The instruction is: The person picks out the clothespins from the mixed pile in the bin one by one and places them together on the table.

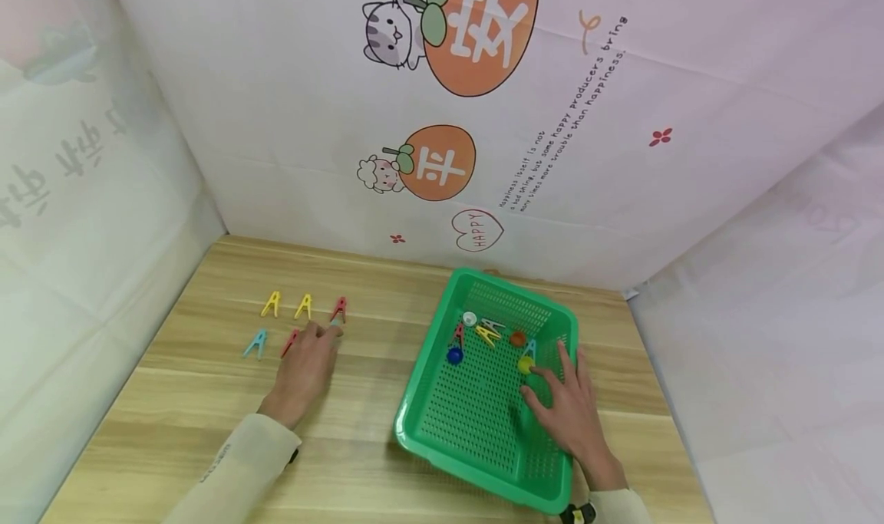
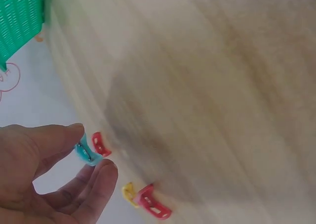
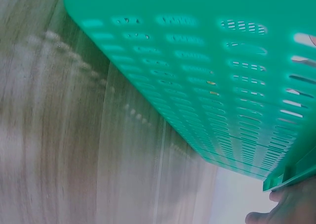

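Note:
At the left of the table, my left hand (image 1: 304,370) pinches a light blue clothespin (image 2: 86,152) between thumb and fingertips. A red clothespin (image 1: 340,307) lies just beyond the fingertips, and another red clothespin (image 1: 291,342) lies close beside the hand. Two yellow clothespins stand in a row behind, including the left yellow clothespin (image 1: 272,303); a blue clothespin (image 1: 256,343) lies farther left. My right hand (image 1: 569,409) holds the right rim of the green basket (image 1: 414,386), thumb and index finger inside; some fingers are hidden in the right wrist view.
Inside the basket are several clothespins, among them a yellow clothespin (image 1: 487,334), and round caps: a blue cap (image 1: 454,355), an orange-brown cap (image 1: 518,339), a yellow cap (image 1: 526,365) and a pale cap (image 1: 470,319). Printed cloth walls (image 1: 311,163) surround the wooden table (image 1: 366,401).

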The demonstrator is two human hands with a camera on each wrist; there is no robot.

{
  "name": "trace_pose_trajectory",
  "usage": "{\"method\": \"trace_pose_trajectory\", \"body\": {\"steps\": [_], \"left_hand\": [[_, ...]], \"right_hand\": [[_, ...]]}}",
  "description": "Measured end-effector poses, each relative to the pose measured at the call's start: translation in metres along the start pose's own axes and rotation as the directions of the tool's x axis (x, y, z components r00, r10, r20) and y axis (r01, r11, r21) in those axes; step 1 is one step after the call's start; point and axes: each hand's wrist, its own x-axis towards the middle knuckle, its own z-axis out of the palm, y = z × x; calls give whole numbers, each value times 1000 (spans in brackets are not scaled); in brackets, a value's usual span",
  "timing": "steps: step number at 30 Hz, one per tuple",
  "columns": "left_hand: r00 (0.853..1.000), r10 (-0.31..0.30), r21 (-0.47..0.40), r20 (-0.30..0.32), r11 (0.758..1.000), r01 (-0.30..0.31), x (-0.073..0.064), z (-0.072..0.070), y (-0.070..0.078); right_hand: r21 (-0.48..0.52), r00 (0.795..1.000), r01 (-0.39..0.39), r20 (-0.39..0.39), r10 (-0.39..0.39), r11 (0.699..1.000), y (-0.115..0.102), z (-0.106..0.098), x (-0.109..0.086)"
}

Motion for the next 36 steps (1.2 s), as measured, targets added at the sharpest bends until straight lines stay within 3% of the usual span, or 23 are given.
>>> {"method": "trace_pose_trajectory", "body": {"steps": [10,20,36], "left_hand": [[1000,-11,101,19,995,9,-2,11,-4],[999,-45,119,23,992,42,0,13,-6],[1000,-17,137,5,990,16,-2,19,-3]], "right_hand": [[9,1000,-10,13,9,1000,-1,0,1],[15,1000,-2,2,2,1000,-2,0,2],[14,1000,-8,-1,8,1000,0,0,0]]}}
